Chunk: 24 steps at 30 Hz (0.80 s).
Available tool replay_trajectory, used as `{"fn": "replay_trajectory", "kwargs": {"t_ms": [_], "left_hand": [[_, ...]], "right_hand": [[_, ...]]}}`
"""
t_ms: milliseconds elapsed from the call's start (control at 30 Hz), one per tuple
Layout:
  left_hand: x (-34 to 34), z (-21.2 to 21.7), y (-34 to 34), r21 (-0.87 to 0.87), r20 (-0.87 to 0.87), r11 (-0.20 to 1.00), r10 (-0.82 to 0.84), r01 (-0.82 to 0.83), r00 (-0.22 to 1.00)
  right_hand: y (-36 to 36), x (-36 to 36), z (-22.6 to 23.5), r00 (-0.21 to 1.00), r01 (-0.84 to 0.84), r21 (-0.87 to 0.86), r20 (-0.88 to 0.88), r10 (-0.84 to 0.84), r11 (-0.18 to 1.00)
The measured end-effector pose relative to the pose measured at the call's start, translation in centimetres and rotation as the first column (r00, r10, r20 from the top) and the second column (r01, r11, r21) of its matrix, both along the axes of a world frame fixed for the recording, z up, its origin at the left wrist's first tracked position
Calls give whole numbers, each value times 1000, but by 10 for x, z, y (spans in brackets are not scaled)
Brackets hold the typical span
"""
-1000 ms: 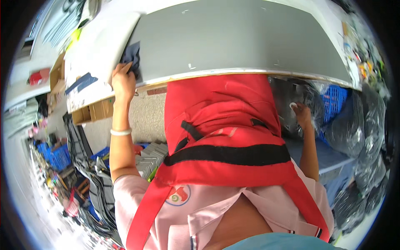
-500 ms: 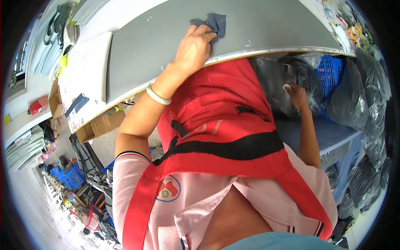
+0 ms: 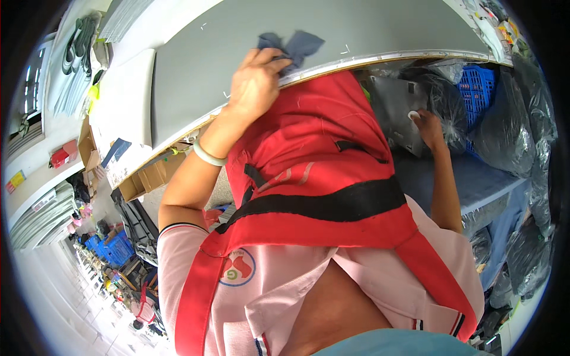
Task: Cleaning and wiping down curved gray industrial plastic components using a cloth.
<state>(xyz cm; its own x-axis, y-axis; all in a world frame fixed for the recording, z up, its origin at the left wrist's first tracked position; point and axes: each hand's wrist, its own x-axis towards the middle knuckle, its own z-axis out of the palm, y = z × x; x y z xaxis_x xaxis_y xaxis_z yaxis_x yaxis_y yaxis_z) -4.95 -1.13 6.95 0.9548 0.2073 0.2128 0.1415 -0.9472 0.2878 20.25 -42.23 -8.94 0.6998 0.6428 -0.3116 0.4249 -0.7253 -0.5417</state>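
One blue-grey cloth (image 3: 304, 45): bunched on the grey-topped bench (image 3: 380, 26), close to its near edge; a loose flap spreads to the right of the left hand (image 3: 254, 89), slightly blurred; how firmly its underside meets the grey surface cannot be told.
Left fingers: curled over the cloth and grasping it, with the folds jutting out past them; the palm lies over the near edge, and a pale bangle (image 3: 209, 154) circles the wrist.
Right hand (image 3: 431, 129): well apart from the cloth, to the right and nearer than the bench edge; its fingers pinch a small white ring-shaped thing (image 3: 413, 115), in front of a dark panel (image 3: 399, 98).
Grey top: small white corner marks (image 3: 345, 48) show to the right of the cloth; a white sheet (image 3: 127, 83) covers the left part, with a dark blue strip (image 3: 116, 152) near its near edge.
Cloth work: the step in hand looks like wiping the near part of the grey top; only the left hand appears busy with it.
Next stroke: judged from this pose, it calls for a secure hold on the bunched folds, the flap kept flat, and even pressure short of the edge.
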Motion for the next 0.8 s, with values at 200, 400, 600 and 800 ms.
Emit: {"fn": "replay_trajectory", "kwargs": {"t_ms": [200,400,600,800], "left_hand": [[4,-6,-5,-24,108,996,86,-84,990],[36,1,3,-145,38,989,48,-42,998],[131,9,15,-89,101,996,9,0,995],[225,-19,-6,-66,123,995,-60,69,991]], "right_hand": [[1,-6,-1,1000,-15,12,6,15,1000],[-6,-11,-16,997,-72,136,3,72,988],[-11,-15,-21,999,-15,134,-49,22,991],[-12,-14,-22,997,4,137,-81,8,991]]}}
